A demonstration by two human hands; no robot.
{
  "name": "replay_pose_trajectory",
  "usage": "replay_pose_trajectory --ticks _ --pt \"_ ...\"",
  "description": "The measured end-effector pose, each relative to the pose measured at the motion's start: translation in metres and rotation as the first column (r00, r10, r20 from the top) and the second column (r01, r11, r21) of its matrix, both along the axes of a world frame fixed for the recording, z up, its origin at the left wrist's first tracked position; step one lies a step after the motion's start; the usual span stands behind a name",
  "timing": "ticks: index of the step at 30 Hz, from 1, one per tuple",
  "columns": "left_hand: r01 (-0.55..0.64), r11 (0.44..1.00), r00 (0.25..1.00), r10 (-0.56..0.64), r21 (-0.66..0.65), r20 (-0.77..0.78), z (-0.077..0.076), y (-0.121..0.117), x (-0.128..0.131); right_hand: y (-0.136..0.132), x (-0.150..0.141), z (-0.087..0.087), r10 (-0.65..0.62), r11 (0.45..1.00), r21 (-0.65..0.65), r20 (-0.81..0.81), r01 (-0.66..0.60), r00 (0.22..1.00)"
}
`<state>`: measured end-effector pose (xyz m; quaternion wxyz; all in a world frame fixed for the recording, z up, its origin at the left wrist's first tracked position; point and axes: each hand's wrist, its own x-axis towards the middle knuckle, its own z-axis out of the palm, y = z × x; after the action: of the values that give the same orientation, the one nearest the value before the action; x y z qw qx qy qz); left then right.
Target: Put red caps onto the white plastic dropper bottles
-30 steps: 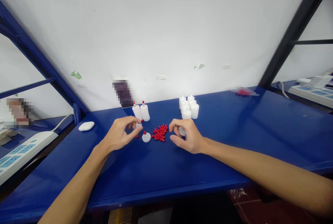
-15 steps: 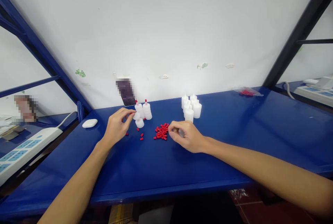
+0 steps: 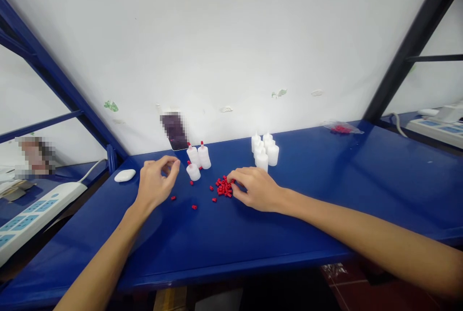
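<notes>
My left hand [image 3: 156, 184] hovers over the blue table [image 3: 325, 195] with fingers loosely curled and apart, holding nothing. Just to its right stands a small white bottle with a red cap [image 3: 193, 172], with two more capped bottles [image 3: 198, 155] behind it. My right hand [image 3: 253, 188] lies palm down, its fingertips pinched together at the right edge of a pile of red caps [image 3: 223, 187]. What the fingers hold is hidden. A cluster of uncapped white bottles [image 3: 264, 151] stands just behind that hand.
A few loose red caps [image 3: 194, 207] lie in front of the left hand. A white oval object [image 3: 125, 175] sits at the table's left end, beside a power strip [image 3: 32, 209]. A clear bag of red caps [image 3: 340, 128] lies far right. A dark phone [image 3: 174, 130] leans against the wall.
My left hand set a capped bottle down beside the other two, let go and drew back to the left. My right hand slid left to the pile of red caps.
</notes>
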<state>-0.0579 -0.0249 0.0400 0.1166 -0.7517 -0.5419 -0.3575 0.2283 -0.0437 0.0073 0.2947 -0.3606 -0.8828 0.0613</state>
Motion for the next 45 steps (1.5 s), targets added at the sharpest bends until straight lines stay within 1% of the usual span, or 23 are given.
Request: replay_pose_trajectory --ticks 2,4,5,7,9,11,14,19,22,28,33,35,39,41,42,45 --pt "0.001 0.998 0.999 -0.003 -0.057 -0.034 -0.005 -0.011 -0.006 0.006 -0.011 0.008 -0.066 0.998 0.017 0.165 0.064 0.984" --pt "0.007 0.992 0.999 -0.012 -0.127 -0.044 -0.013 -0.023 -0.011 0.016 -0.026 0.018 -0.124 0.992 0.014 0.318 0.126 0.94" --pt "0.015 0.986 0.999 -0.021 -0.166 -0.037 -0.017 -0.028 -0.013 0.021 -0.035 0.023 -0.137 0.99 0.011 0.375 0.143 0.917" --pt "0.036 0.967 0.999 -0.041 -0.253 -0.013 -0.023 -0.037 -0.011 0.032 -0.053 0.031 -0.124 0.989 -0.015 0.456 0.147 0.881" --pt "0.066 0.943 0.998 -0.068 -0.327 0.006 -0.026 -0.044 -0.007 0.042 -0.069 0.036 -0.116 0.988 -0.033 0.484 0.151 0.867" --pt "0.097 0.922 0.995 -0.1 -0.376 0.01 -0.027 -0.05 -0.001 0.05 -0.08 0.037 -0.114 0.987 -0.044 0.496 0.156 0.861" --pt "0.126 0.883 0.991 -0.131 -0.452 0.019 -0.03 -0.058 0.004 0.056 -0.091 0.034 -0.104 0.986 -0.059 0.513 0.155 0.852" --pt "0.135 0.798 0.988 -0.157 -0.588 0.015 -0.038 -0.066 0.009 0.06 -0.101 0.026 -0.088 0.987 -0.072 0.525 0.147 0.847" --pt "0.114 0.768 0.988 -0.156 -0.631 -0.011 -0.04 -0.066 0.013 0.062 -0.104 0.024 -0.093 0.985 -0.075 0.52 0.154 0.849" --pt "0.091 0.778 0.985 -0.161 -0.621 -0.058 -0.042 -0.065 0.018 0.061 -0.098 0.025 -0.109 0.979 -0.098 0.482 0.177 0.869" --pt "0.095 0.8 0.981 -0.176 -0.592 -0.081 -0.047 -0.061 0.022 0.057 -0.08 0.028 -0.106 0.968 -0.16 0.445 0.196 0.889" --pt "0.106 0.796 0.979 -0.19 -0.595 -0.079 -0.048 -0.059 0.026 0.055 -0.071 0.03 -0.098 0.963 -0.186 0.427 0.193 0.899" --pt "0.11 0.771 0.978 -0.198 -0.627 -0.072 -0.046 -0.056 0.034 0.045 -0.053 0.037 -0.105 0.958 -0.21 0.382 0.197 0.918" --pt "0.106 0.761 0.978 -0.197 -0.64 -0.073 -0.045 -0.056 0.037 0.037 -0.045 0.038 -0.104 0.962 -0.209 0.307 0.174 0.946" --pt "0.105 0.759 0.978 -0.198 -0.642 -0.073 -0.044 -0.055 0.039 0.033 -0.041 0.038 -0.089 0.968 -0.207 0.251 0.143 0.964" --pt "0.125 0.76 0.974 -0.218 -0.638 -0.069 -0.045 -0.052 0.045 0.021 -0.032 0.031 0.009 0.983 -0.183 0.038 -0.002 0.999"
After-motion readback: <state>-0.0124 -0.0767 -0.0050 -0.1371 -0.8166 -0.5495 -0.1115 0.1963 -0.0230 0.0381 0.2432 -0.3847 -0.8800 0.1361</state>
